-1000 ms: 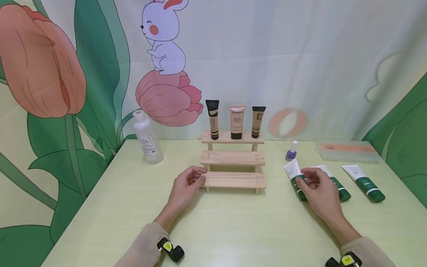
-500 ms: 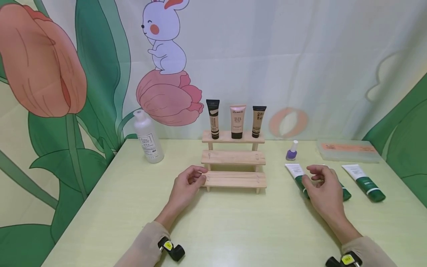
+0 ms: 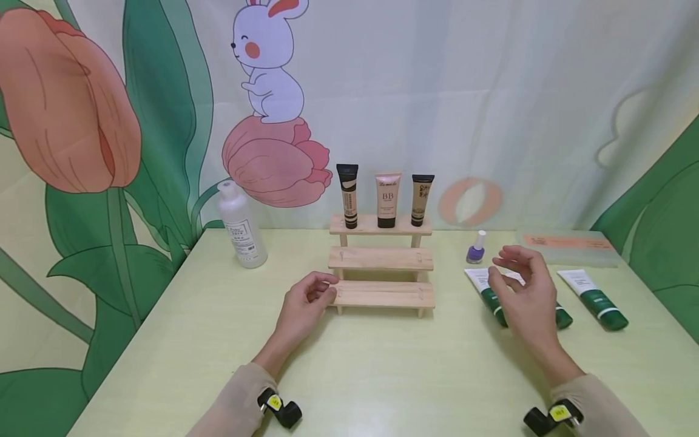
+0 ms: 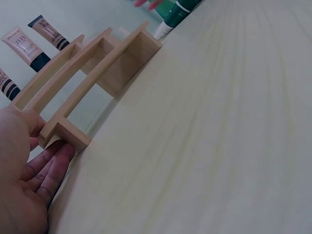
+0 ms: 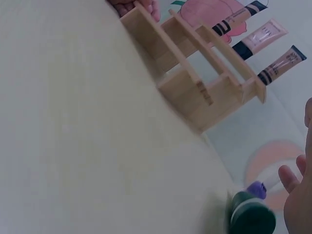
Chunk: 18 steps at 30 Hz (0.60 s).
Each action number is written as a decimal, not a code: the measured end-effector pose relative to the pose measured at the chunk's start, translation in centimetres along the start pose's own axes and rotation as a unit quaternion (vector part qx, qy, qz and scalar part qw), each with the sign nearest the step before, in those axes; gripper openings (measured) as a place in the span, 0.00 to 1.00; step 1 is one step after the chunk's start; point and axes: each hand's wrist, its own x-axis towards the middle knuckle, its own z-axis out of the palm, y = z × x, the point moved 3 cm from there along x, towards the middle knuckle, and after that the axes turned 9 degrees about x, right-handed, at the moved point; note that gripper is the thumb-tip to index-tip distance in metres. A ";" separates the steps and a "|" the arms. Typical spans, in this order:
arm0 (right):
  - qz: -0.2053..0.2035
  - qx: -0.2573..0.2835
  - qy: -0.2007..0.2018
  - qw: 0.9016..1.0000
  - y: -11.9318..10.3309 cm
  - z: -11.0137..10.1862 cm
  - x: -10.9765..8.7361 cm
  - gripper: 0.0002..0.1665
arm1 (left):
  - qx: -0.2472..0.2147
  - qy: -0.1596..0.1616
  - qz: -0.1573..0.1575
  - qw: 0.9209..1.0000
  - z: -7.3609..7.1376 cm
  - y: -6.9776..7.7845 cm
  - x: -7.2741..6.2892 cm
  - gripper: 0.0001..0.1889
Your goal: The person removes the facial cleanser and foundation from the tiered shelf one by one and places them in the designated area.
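Note:
A three-step wooden display rack [image 3: 380, 258] stands mid-table, with three cosmetic tubes, among them a pink BB cream tube [image 3: 388, 197], upright on its top step. My left hand [image 3: 306, 303] pinches the left end of the bottom step; in the left wrist view its fingers [image 4: 53, 168] reach under the board. My right hand [image 3: 526, 297] hovers, holding nothing, its fingers loosely bent. Below it lie two green-and-white tubes, the left one [image 3: 483, 285] and the middle one [image 3: 563, 318], both partly hidden by the hand. A third green tube [image 3: 594, 300] lies at the right.
A purple nail polish bottle [image 3: 476, 249] with a white cap stands behind the green tubes. At the back right lies a flat translucent case [image 3: 568, 247]. A white pump-style bottle [image 3: 241, 227] stands at the back left. A printed curtain [image 3: 393, 91] hangs behind the table.
My right hand has let go of the left green tube, which now lies flat on the table, and has risen above it. My left hand has stayed on the rack.

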 end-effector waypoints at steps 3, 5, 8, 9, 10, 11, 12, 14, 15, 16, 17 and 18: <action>-0.011 0.027 -0.011 0.999 -0.6 1.4 1.0 0.29 | 0.001 0.003 0.000 1.000 0.0 -0.2 0.0 0.09; -0.017 0.045 -0.018 0.999 -1.0 2.5 1.7 0.29 | 0.002 0.004 -0.001 1.000 -0.1 -0.2 0.0 0.09; -0.029 0.058 -0.024 0.998 -1.4 4.0 2.9 0.30 | 0.001 0.004 0.000 1.000 -0.1 -0.3 0.0 0.09; -0.033 0.063 -0.026 0.997 -1.5 4.5 3.3 0.30 | 0.000 0.003 0.001 1.000 -0.1 -0.3 0.0 0.09; -0.034 0.067 -0.027 0.997 -1.5 5.0 3.7 0.30 | 0.000 0.003 0.002 1.000 -0.1 -0.3 0.0 0.09; -0.037 0.065 -0.029 0.997 -1.6 5.4 4.0 0.30 | 0.000 0.002 0.002 1.000 -0.1 -0.3 0.0 0.09; -0.038 0.065 -0.030 0.997 -1.6 5.8 4.3 0.30 | 0.000 0.002 0.003 1.000 -0.1 -0.3 0.0 0.09; -0.040 0.065 -0.034 0.996 -1.5 6.6 4.9 0.30 | 0.000 0.001 0.003 1.000 0.0 -0.3 0.0 0.09; -0.041 0.069 -0.037 0.996 -1.5 7.0 5.2 0.30 | 0.000 0.001 0.003 1.000 0.0 -0.3 0.1 0.09; -0.042 0.070 -0.040 0.996 -1.4 7.4 5.5 0.30 | 0.000 0.002 0.003 1.000 0.0 -0.2 0.1 0.09; -0.044 0.069 -0.041 0.996 -1.4 7.7 5.7 0.30 | 0.000 0.002 0.003 1.000 0.0 -0.2 0.1 0.08; -0.045 0.072 -0.042 0.996 -1.4 8.0 5.9 0.30 | 0.000 0.003 0.002 1.000 0.0 -0.1 0.0 0.08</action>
